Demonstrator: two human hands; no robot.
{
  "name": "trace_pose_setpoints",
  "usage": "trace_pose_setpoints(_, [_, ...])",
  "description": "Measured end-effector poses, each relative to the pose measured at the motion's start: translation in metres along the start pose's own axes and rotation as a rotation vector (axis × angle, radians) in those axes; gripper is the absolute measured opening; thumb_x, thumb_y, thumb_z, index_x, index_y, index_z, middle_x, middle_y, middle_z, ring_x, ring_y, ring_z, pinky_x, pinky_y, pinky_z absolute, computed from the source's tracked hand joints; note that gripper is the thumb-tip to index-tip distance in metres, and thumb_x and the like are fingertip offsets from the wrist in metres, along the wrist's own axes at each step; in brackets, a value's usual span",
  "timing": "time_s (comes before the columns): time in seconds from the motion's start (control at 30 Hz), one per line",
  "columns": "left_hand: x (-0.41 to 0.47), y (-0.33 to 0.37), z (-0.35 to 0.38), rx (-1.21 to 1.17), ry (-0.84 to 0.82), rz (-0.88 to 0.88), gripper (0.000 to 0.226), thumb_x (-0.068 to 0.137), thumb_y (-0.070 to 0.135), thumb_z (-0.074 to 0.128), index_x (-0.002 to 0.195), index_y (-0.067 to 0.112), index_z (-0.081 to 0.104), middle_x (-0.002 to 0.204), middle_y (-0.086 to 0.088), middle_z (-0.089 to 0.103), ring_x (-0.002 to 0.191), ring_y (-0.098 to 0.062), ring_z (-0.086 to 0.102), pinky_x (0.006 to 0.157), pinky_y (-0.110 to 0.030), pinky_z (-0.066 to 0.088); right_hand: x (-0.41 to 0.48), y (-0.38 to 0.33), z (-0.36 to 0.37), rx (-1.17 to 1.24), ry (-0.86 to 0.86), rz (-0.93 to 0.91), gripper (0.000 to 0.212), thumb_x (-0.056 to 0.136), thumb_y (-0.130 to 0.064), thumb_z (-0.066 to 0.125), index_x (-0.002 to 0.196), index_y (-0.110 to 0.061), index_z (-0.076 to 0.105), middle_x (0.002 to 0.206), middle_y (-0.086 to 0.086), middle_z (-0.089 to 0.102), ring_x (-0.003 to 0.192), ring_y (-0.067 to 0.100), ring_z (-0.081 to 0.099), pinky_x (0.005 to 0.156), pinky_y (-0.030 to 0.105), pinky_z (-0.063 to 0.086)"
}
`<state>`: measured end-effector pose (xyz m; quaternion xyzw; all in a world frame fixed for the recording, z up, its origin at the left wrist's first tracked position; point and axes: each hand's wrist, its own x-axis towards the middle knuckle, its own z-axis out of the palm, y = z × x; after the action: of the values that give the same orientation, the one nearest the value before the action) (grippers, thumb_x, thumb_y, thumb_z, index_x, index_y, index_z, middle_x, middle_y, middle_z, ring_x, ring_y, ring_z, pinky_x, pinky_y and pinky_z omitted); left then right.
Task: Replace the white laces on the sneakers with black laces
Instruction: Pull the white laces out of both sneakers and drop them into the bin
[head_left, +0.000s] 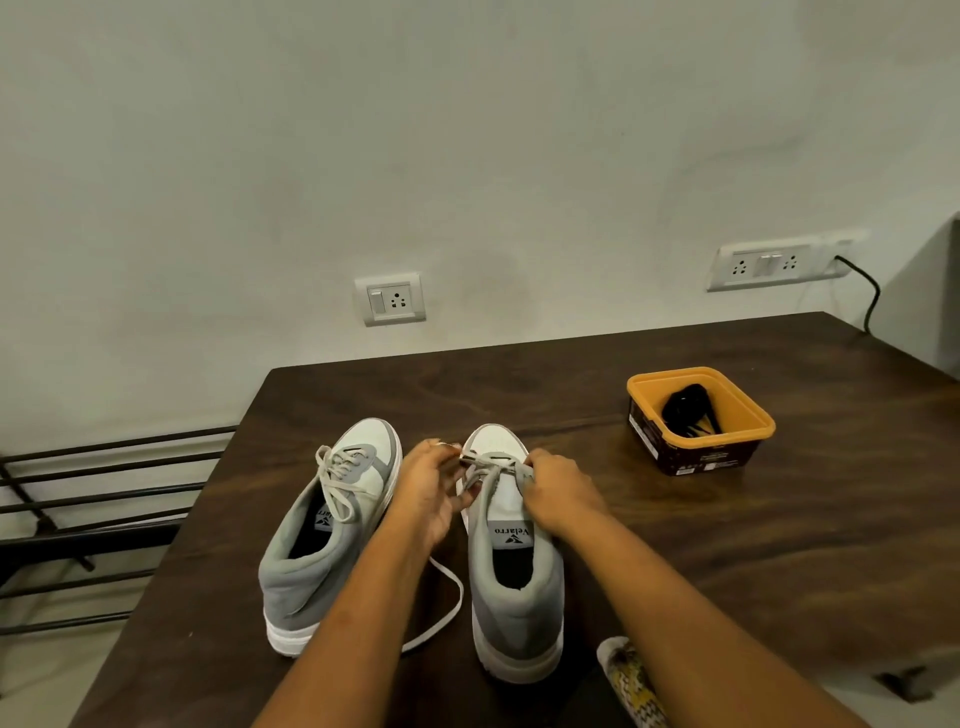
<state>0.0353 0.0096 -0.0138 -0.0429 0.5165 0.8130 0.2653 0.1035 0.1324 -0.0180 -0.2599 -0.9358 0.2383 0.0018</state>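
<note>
On the table (779, 545), left hand (428, 491), right hand (561, 496) pinch "Velarro" sneaker's (514, 597) lace (488, 470).

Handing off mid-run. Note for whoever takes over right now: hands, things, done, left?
Left hand: pinches the white lace at the toe end of the right sneaker.
Right hand: grips the same lace from the other side.
Left sneaker: fully laced in white.
Black laces: in the orange tub, far right on the table.
Done: right sneaker's upper eyelets unlaced; one loose end trails between the shoes.
Left: finish unlacing it, unlace the other, lace both black.
</note>
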Motion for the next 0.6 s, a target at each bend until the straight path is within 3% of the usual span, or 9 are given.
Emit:
trace_pose_setpoints(0.07, [0.000,-0.003,-0.003,0.093,0.007,0.080,0.025,0.090,-0.001,0.046,0.072,0.016,0.043,0.065,-0.007,0.054,0.062,-0.017,0.052,0.056,-0.028,0.046,-0.001,-0.001,0.001,0.002,0.005,-0.003,0.031,0.099,-0.031,0.039,0.121,-0.012,0.052,0.126,0.013,0.056,0.113,0.034,0.054,0.087,0.037,0.044])
trace_pose_setpoints(0.13, [0.007,-0.007,-0.005,0.430,-0.013,0.206,0.022,0.087,0.000,0.054,0.077,0.017,0.045,0.066,-0.005,0.047,0.056,-0.014,0.045,0.048,-0.021,0.039,-0.002,-0.003,0.003,-0.007,0.015,-0.008,0.029,0.099,-0.028,0.040,0.120,-0.012,0.052,0.126,0.012,0.056,0.113,0.034,0.054,0.087,0.037,0.044])
trace_pose_setpoints(0.27, [0.010,-0.006,0.003,1.314,-0.068,0.391,0.014,0.078,0.037,0.071,0.083,0.026,0.065,0.073,0.004,0.062,0.072,-0.015,0.057,0.062,-0.026,0.041,-0.003,-0.007,0.004,-0.018,0.027,-0.002,0.027,0.097,-0.024,0.044,0.120,-0.013,0.052,0.127,0.011,0.056,0.115,0.032,0.054,0.088,0.038,0.044])
trace_pose_setpoints(0.33, [0.005,-0.006,0.010,1.485,0.009,0.438,0.015,0.080,0.038,0.066,0.090,0.028,0.070,0.094,0.001,0.069,0.091,-0.020,0.062,0.072,-0.028,0.046,-0.003,-0.008,0.004,-0.022,0.027,0.002,0.027,0.096,-0.023,0.045,0.120,-0.013,0.052,0.127,0.011,0.055,0.114,0.032,0.054,0.088,0.038,0.045])
trace_pose_setpoints(0.4, [0.004,-0.007,0.013,1.571,0.064,0.487,0.014,0.083,0.032,0.062,0.091,0.027,0.072,0.102,-0.001,0.069,0.097,-0.023,0.062,0.077,-0.029,0.047,-0.005,-0.009,0.003,-0.030,0.024,0.007,0.028,0.096,-0.021,0.044,0.121,-0.013,0.051,0.128,0.011,0.054,0.116,0.032,0.053,0.088,0.038,0.044])
trace_pose_setpoints(0.47, [0.004,-0.008,0.012,1.491,0.018,0.482,0.011,0.084,0.028,0.061,0.082,0.026,0.071,0.096,-0.001,0.069,0.094,-0.023,0.062,0.076,-0.030,0.048,-0.005,-0.009,0.003,-0.033,0.023,0.006,0.028,0.096,-0.020,0.042,0.121,-0.012,0.050,0.129,0.011,0.053,0.116,0.032,0.052,0.089,0.038,0.043])
trace_pose_setpoints(0.5, [0.006,-0.008,0.011,1.302,-0.027,0.460,0.014,0.085,0.021,0.060,0.076,0.024,0.071,0.090,0.000,0.070,0.090,-0.022,0.063,0.077,-0.031,0.049,-0.006,-0.009,0.002,-0.035,0.022,0.008,0.028,0.096,-0.020,0.041,0.121,-0.012,0.050,0.129,0.011,0.052,0.117,0.033,0.052,0.089,0.038,0.043])
trace_pose_setpoints(0.6, [-0.004,0.005,0.011,0.408,-0.045,0.338,0.031,0.089,-0.005,0.048,0.070,0.015,0.062,0.074,0.000,0.066,0.078,-0.022,0.062,0.070,-0.026,0.053,-0.006,-0.010,0.001,-0.033,0.014,0.016,0.027,0.098,-0.020,0.037,0.120,-0.011,0.049,0.130,0.011,0.051,0.118,0.034,0.051,0.090,0.039,0.043])
